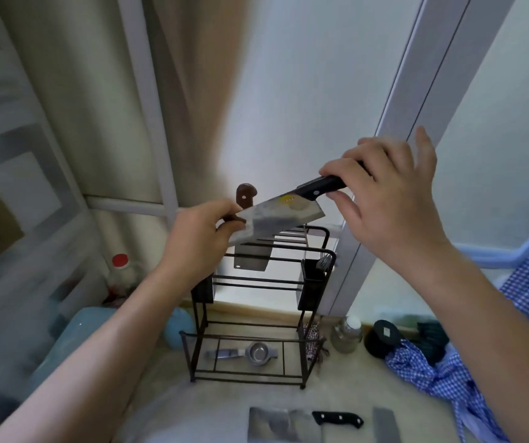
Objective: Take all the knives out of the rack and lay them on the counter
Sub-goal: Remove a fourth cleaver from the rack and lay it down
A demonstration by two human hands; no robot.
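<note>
My right grip [381,199] clenches the black-handled steel cleaver [276,222], its yellow label unreadable, above the black wire rack [256,314]. My left grip [202,238] clasps the brown-handled knife [246,195] still racked.

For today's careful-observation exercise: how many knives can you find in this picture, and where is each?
4, possibly more hidden below the frame. Black-handled cleaver in the right hand; brown-handled knife in the rack, gripped by the left hand; two on the counter: black-handled knife, partly cropped blade.
</note>
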